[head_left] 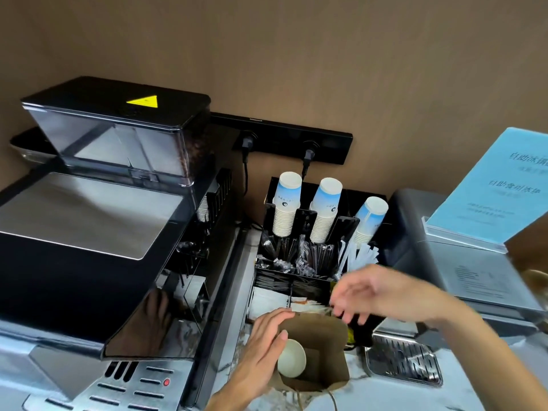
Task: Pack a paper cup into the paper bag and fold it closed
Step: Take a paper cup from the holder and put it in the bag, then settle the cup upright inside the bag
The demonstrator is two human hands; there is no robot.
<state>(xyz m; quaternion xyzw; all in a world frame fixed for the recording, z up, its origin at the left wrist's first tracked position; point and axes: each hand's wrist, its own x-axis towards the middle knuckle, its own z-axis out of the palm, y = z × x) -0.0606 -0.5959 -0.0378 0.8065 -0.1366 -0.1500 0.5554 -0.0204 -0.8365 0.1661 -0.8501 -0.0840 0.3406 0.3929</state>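
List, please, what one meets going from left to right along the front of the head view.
From the left: coffee machine → left hand → paper cup inside the paper bag → drip tray.

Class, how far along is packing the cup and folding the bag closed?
Done: a paper cup sits inside the open paper bag. In hand: the left hand holds the bag's side wall; the right hand, blurred, hovers above its far edge. Left: folding the top closed.

A black organizer (296,284) stands on the bench, holding three stacks of upturned cups (286,209) and wrapped straws (355,256). Left of it is a coffee machine (89,232) with a bean hopper (118,134). Behind it is a power strip (296,140), and to its right a blue sign (492,188) and a drip tray (403,363).
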